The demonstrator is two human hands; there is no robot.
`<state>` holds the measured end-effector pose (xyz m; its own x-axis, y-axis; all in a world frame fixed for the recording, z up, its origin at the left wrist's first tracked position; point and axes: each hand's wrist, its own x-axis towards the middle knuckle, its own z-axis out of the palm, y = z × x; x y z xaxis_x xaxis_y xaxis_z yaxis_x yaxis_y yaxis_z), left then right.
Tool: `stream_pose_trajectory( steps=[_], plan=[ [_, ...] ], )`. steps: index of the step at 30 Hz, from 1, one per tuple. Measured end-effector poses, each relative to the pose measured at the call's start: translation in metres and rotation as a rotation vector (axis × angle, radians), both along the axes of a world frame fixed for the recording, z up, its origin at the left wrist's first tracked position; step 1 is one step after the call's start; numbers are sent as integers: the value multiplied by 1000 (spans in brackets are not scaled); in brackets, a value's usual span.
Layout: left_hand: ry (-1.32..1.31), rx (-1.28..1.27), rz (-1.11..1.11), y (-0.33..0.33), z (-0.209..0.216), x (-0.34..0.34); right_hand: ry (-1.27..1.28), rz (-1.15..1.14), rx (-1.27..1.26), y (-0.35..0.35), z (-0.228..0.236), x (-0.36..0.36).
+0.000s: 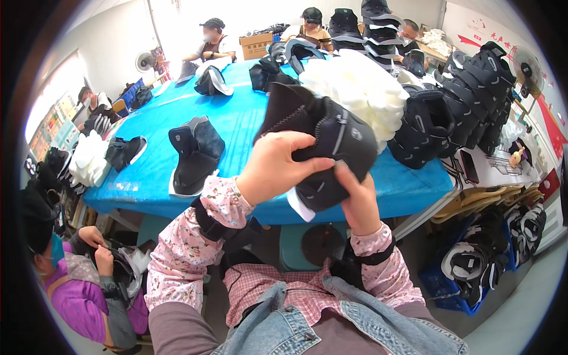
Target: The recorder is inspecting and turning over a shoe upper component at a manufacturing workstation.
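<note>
Above the front edge of the blue-covered table [248,130], I hold a black ankle-boot upper [350,139] in both hands. It has a zipper-like edge, a grey pull strip and a white flap at its lower end. My left hand [277,163] is closed on its near left side, thumb and forefinger pinching the edge. My right hand [360,198] grips the lower right side, its thumb on top and its other fingers partly hidden behind the upper. Another black boot upper [195,151] stands on the table left of my left hand.
A heap of white padded pieces [361,94] lies beyond my hands, with stacked black uppers [473,97] to its right. Blue crates [458,296] of uppers stand at lower right. A person in purple [83,302] sits close on my left; other people work around the table. A stool [290,248] is beneath.
</note>
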<state>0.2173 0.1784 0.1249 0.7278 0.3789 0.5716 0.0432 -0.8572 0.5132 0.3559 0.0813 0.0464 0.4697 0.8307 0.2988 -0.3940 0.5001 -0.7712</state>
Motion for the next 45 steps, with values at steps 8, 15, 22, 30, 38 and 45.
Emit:
stream_pose_trajectory(
  steps=[8, 15, 22, 30, 38, 45],
  plan=[
    [244, 763, 23, 57, -54, 2, -1563, -644, 205, 3, 9, 13],
    [637, 522, -66, 76, -84, 24, -1853, -396, 75, 53, -30, 26],
    [1091, 300, -296, 121, -57, 41, -1720, -607, 7, 66, -40, 19],
    [483, -369, -205, 110, -78, 7, -1615, -641, 36, 73, -53, 32],
    [504, 68, -9, 103, -83, 2, -1657, -546, -34, 71, -47, 34],
    [464, 144, -15, 108, -87, 6, -1777, -537, -81, 74, -44, 7]
  ],
)
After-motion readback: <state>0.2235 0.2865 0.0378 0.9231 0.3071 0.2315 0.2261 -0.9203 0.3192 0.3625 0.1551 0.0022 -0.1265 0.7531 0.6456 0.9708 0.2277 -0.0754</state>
